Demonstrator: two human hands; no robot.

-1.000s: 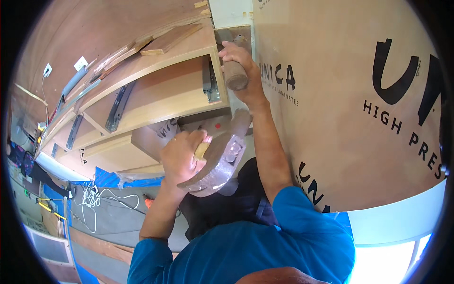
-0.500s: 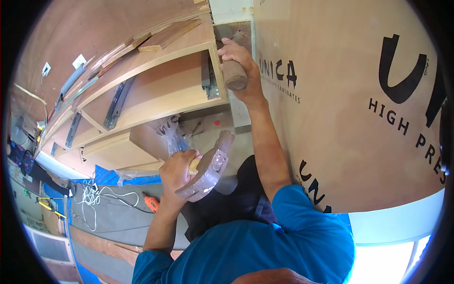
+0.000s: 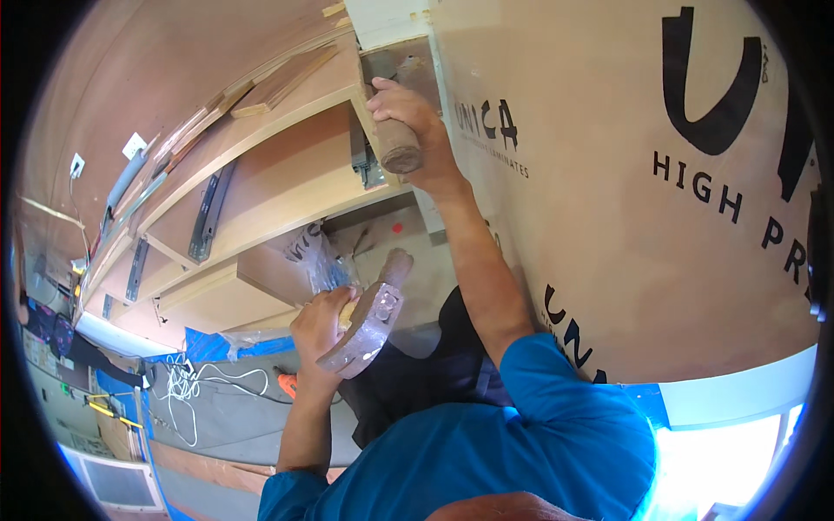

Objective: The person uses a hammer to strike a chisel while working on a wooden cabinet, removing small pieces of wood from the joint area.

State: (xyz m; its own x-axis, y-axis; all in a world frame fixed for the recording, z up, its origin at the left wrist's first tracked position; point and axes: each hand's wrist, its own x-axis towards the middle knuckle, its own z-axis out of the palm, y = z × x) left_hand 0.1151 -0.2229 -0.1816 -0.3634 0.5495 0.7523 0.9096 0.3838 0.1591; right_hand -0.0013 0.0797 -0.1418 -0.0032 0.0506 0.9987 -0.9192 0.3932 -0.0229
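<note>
a tall brown laminate sheet (image 3: 625,200) leans beside an unfinished plywood cabinet (image 3: 261,200) with metal drawer slides (image 3: 207,217). the right hand (image 3: 404,117) is clenched around a short round wooden block (image 3: 398,146) at the cabinet's front corner. the left hand (image 3: 320,323) grips a hammer (image 3: 365,326), low below the cabinet's bottom edge.

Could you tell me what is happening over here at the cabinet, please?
A person in a blue shirt is at work on a wooden cabinet frame fitted with metal drawer slides. The right hand presses a short wooden block against the frame's edge, beside a large brown laminate sheet. The left hand holds a hammer lower down, apart from the block. Clear plastic bags lie nearby.
</note>
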